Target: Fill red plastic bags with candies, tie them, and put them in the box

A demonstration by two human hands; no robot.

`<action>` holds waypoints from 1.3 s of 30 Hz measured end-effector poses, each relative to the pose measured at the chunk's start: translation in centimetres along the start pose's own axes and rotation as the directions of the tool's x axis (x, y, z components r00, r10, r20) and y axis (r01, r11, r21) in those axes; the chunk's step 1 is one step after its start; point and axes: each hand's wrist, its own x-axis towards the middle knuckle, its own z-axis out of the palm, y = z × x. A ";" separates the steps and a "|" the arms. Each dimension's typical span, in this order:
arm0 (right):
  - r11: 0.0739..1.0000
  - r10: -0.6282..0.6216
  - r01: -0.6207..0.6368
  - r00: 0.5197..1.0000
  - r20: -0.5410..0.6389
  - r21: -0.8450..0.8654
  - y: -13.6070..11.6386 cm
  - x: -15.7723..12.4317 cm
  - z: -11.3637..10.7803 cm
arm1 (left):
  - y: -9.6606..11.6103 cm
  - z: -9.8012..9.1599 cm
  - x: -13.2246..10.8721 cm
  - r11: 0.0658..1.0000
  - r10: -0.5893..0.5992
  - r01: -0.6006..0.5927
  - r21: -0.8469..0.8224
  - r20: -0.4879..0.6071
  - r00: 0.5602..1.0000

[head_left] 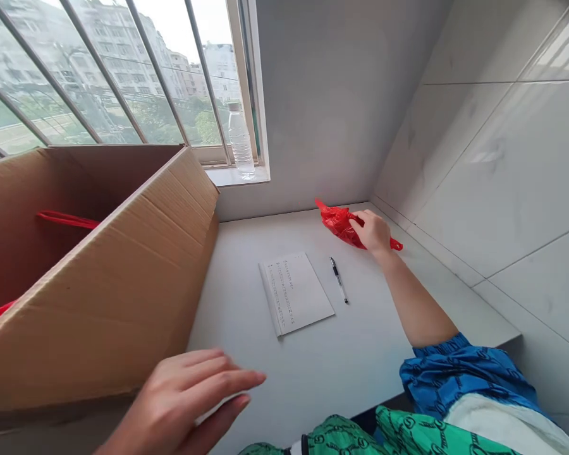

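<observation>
— At the back right corner of the worktop [265,379], what has the right hand [370,231] got?

— Its fingers close on a red bag [339,224]; the left hand [180,404], fingers spread wide, hovers beside the box [99,284].

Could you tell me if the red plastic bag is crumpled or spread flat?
Crumpled: the red plastic bag lies bunched under the right hand.

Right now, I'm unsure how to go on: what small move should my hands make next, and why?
Probably lift the red plastic bag with your right hand, since that hand is already on it. Your left hand is open and free, and it could steady the cardboard box beside it.
</observation>
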 end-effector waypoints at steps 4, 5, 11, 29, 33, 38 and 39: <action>0.945 -0.176 0.207 0.974 -0.140 0.252 -4.3 -2.3 -1.1 | -2.2 5.1 1.7 0.990 -0.138 0.137 0.019 0.156 0.978; 0.923 -0.213 0.247 0.967 -0.141 0.297 -5.3 -3.3 -1.2 | -2.9 6.1 1.9 0.986 -0.164 0.159 0.045 0.155 0.974; 0.779 -0.583 0.391 0.740 0.336 0.490 -7.8 -9.5 -0.5 | -5.1 6.4 3.0 0.943 -0.333 0.334 0.001 0.054 0.941; 0.904 -0.423 0.387 0.746 0.514 0.181 -9.5 -13.1 7.1 | -10.2 13.9 5.7 0.862 -0.447 0.443 0.245 -0.042 0.894; 0.872 -0.489 0.416 0.770 0.409 0.259 -9.9 -12.7 5.4 | -9.0 12.9 6.6 0.824 -0.450 0.471 0.316 -0.140 0.882; 0.878 -0.458 0.376 0.839 0.294 0.295 -11.7 -13.5 5.5 | -8.7 14.1 7.8 0.866 -0.352 0.366 0.339 -0.106 0.930; 0.885 -0.456 0.382 0.828 0.326 0.268 -11.9 -13.8 5.8 | -9.0 14.6 7.7 0.875 -0.347 0.341 0.344 -0.046 0.937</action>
